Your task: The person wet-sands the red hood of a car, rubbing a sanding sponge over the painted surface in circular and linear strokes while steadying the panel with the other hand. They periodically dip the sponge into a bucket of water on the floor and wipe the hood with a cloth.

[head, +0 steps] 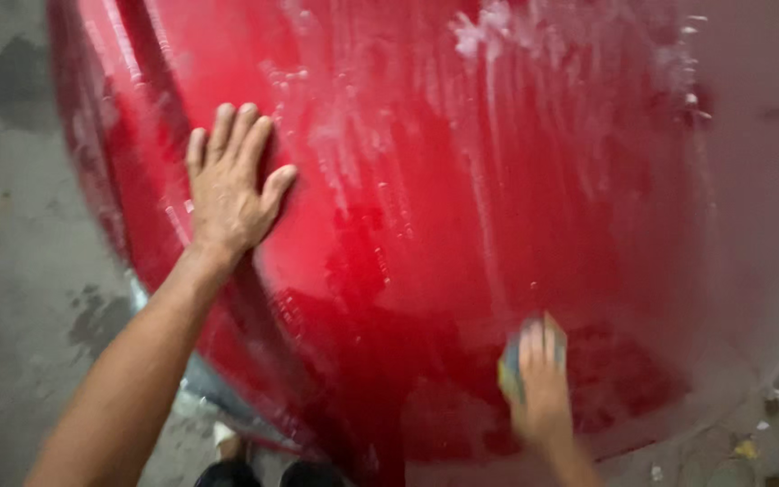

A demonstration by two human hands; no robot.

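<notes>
Looking from the left edge, you see a grey concrete floor (11,271), rough and matt, marked with dark damp patches and a few pale scraps; its far left runs out of frame. Your left hand (232,180) lies flat and released on the red car panel (426,225), fingers spread and pointing up, gripping nothing; the forearm comes up from the bottom left corner, cut off at the elbow. That panel is smooth, glossy and curved, bulging toward you; white soap streaks (498,81) run down its upper middle and right, thinning lower down; the panel's top and right side leave the frame, and the right part fades into a pale pinkish glare where you cannot make out detail. Below, at the bottom edge, two dark shapes show between your arms, too cropped to tell. Your right hand (543,388) is blurred by motion; it presses a sponge (508,370) against the lower panel, fingers laid over it; only a blue and yellow sliver of the sponge peeks out at the hand's left, its shape otherwise hidden. At the far right bottom corner, small bits of litter lie on the floor, hard to identify.
</notes>
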